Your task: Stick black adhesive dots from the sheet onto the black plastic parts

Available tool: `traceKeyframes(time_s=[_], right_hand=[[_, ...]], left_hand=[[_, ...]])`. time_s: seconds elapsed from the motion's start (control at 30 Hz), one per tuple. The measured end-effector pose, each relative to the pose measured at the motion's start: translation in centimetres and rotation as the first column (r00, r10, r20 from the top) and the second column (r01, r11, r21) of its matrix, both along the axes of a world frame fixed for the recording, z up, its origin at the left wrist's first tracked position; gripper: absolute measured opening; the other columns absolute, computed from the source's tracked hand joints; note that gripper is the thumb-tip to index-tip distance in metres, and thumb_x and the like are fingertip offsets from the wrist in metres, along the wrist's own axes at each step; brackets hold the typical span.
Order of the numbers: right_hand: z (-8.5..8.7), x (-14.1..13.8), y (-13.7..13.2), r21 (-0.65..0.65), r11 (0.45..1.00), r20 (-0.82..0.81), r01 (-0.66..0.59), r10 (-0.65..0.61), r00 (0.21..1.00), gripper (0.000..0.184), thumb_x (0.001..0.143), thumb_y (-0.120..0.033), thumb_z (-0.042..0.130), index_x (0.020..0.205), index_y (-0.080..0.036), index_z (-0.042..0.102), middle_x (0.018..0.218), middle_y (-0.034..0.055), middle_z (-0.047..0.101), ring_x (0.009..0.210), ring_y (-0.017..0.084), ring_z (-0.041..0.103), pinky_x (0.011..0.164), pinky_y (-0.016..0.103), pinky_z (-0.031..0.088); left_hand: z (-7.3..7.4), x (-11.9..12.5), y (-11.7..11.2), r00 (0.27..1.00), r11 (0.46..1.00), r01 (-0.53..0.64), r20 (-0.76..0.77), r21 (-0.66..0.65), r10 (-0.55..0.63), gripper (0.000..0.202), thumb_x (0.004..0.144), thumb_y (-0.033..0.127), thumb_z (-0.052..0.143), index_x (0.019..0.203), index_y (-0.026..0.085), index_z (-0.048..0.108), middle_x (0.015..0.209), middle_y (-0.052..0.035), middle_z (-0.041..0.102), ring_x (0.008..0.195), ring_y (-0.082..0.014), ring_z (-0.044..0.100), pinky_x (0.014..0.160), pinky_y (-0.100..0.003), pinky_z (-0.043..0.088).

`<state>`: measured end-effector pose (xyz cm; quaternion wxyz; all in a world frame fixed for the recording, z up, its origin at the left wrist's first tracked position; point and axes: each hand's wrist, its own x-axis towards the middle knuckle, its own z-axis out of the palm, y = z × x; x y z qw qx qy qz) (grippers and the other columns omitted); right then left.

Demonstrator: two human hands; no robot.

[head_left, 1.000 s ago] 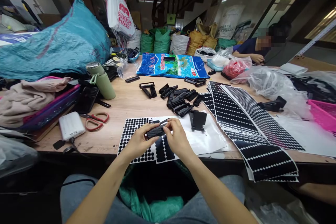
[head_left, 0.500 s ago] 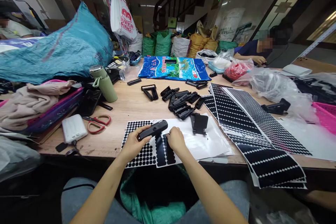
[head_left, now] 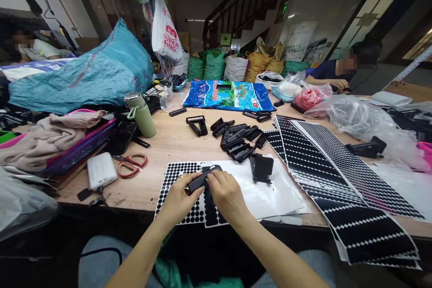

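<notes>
My left hand is closed round a folded black plastic stand, which has a ribbed surface and is tilted up to the right. The fingers of my right hand are pinched together and press on the stand's upper end; anything between them is hidden. Beneath both hands lie a white sheet of small round black stickers and a sheet of larger black pads. An unfolded black stand rests on white paper to the right. Several more black stands are heaped behind.
Long black-and-white sticker sheets overhang the table edge on the right. Red-handled scissors, a white power bank and a green bottle stand or lie to the left. A blue printed bag lies at the back; a person sits beyond.
My right hand has moved up from the black pad sheet onto the stand's upper end. My left hand still holds the stand, now slightly lower. The view has shifted a little.
</notes>
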<state>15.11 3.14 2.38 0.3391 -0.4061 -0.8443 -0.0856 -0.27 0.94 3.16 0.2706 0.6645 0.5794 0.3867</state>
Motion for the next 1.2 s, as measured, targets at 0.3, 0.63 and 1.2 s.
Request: traceKeyframes(time_s=[0.3, 0.63, 1.2], right_hand=[[-0.3, 0.6, -0.2, 0.147, 0.988, 0.159, -0.040, 0.016, 0.987, 0.026, 0.080, -0.003, 0.038, 0.096, -0.004, 0.059, 0.082, 0.0129, 0.062, 0.071, 0.018, 0.055, 0.061, 0.027, 0.048], [-0.2, 1.4, 0.4, 0.110, 0.989, 0.137, -0.103, 0.087, 0.987, 0.018, 0.076, -0.004, 0.044, 0.066, -0.015, 0.055, 0.065, 0.0047, 0.057, 0.058, 0.016, 0.052, 0.052, 0.026, 0.044], [3.6, 3.5, -0.7, -0.290, 0.930, -0.338, -0.227, 0.122, 0.933, 0.013, 0.085, -0.020, 0.046, 0.093, -0.018, 0.056, 0.090, 0.0059, 0.062, 0.084, 0.015, 0.057, 0.073, 0.029, 0.047]], left_hand=[[0.8, 1.1, -0.7, 0.986, 0.993, 0.014, -0.166, 0.119, 0.006, 0.028, 0.079, 0.026, 0.051, 0.107, 0.019, 0.055, 0.097, -0.0070, 0.058, 0.091, -0.0201, 0.055, 0.081, -0.036, 0.045], [0.8, 1.5, -1.1, 0.978, 0.985, 0.056, -0.206, 0.164, -0.021, 0.028, 0.080, 0.025, 0.050, 0.106, 0.020, 0.055, 0.095, -0.0067, 0.058, 0.090, -0.0204, 0.056, 0.080, -0.037, 0.045], [1.2, 3.1, -1.4, 0.960, 0.971, 0.183, -0.238, 0.152, -0.143, 0.031, 0.082, 0.021, 0.045, 0.111, 0.023, 0.054, 0.102, -0.0085, 0.053, 0.093, -0.0212, 0.055, 0.081, -0.037, 0.046]])
